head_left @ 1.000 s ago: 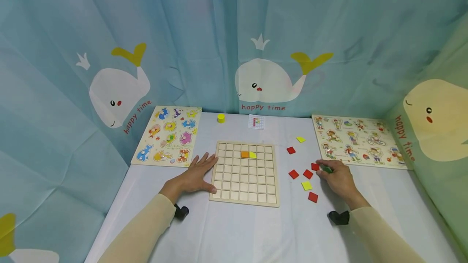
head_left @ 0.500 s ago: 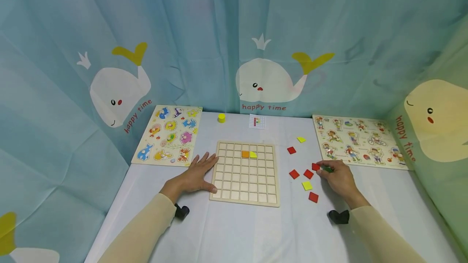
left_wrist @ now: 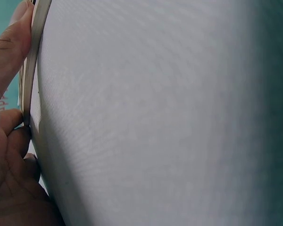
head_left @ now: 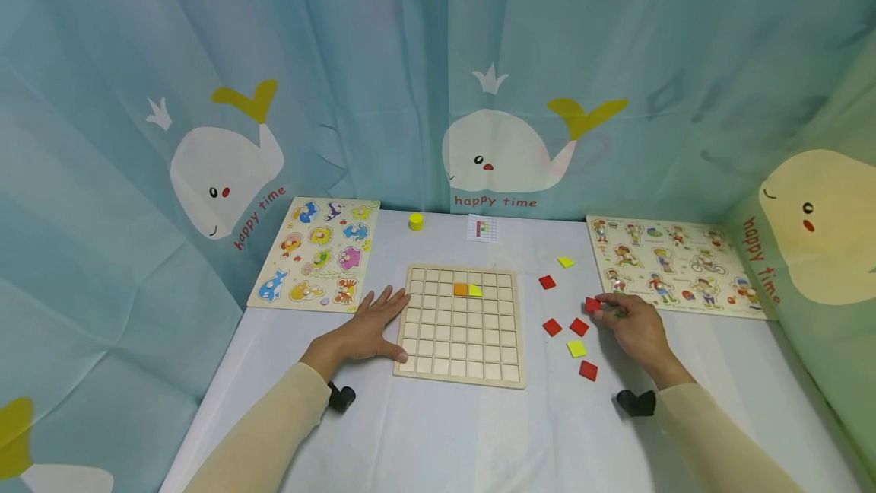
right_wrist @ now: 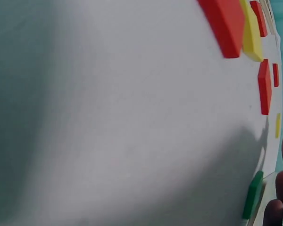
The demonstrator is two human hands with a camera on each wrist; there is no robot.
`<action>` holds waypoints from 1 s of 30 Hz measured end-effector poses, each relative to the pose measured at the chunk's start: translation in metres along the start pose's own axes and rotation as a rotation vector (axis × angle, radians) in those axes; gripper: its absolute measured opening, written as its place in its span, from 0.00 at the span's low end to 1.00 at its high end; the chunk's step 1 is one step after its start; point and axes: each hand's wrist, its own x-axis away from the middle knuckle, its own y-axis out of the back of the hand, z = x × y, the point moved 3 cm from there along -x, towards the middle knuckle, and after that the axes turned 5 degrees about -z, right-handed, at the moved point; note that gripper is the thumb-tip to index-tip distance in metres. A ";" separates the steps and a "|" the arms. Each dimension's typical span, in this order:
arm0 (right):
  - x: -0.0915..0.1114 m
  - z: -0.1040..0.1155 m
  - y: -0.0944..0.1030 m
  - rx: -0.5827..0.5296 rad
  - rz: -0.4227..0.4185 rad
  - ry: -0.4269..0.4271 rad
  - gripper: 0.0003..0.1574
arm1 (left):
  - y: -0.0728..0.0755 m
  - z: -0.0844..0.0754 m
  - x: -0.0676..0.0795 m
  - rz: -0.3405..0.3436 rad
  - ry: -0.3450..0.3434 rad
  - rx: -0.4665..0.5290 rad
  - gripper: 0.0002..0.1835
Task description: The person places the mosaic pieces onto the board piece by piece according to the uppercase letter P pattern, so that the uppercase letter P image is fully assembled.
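A wooden grid board [head_left: 477, 385] lies mid-table, with an orange tile [head_left: 461, 290] and a yellow tile [head_left: 475, 291] side by side in its cells. My left hand [head_left: 363, 329] rests on the board's left edge, fingers spread, thumb at the lower corner. To the right, my right hand [head_left: 636, 329] pinches a red square tile [head_left: 592, 304] between thumb and fingertips, just off the cloth. Beneath that hand lies a green tile [right_wrist: 253, 195], seen in the right wrist view. Loose red tiles [head_left: 579, 327] and a yellow tile [head_left: 577, 349] lie left of the hand.
At the back stand a yellow cylinder [head_left: 416, 221] and a small printed grid card [head_left: 482, 229]. A sea-animal puzzle board [head_left: 313, 256] lies back left, a puzzle board with figures [head_left: 677, 268] back right. A curtain [head_left: 383, 97] hangs behind the table.
My right hand has lifted the red tile slightly off the cloth and shifted a little away from me. The left hand stays on the board.
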 end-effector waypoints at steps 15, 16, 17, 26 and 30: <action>-0.005 0.029 -0.008 -0.093 -0.098 0.024 0.23 | -0.002 0.002 -0.001 0.005 0.035 -0.012 0.64; -0.005 0.031 -0.009 -0.097 -0.104 0.035 0.22 | -0.001 0.002 -0.001 0.005 0.035 -0.011 0.64; -0.006 0.034 -0.010 -0.101 -0.109 0.045 0.22 | -0.001 0.002 -0.001 0.005 0.036 -0.010 0.64; -0.009 0.062 -0.027 -0.156 -0.134 0.109 0.22 | 0.001 0.000 -0.001 0.020 0.035 -0.023 0.65; -0.010 0.076 -0.037 -0.171 -0.129 0.144 0.21 | 0.001 0.002 -0.001 0.037 0.043 -0.031 0.67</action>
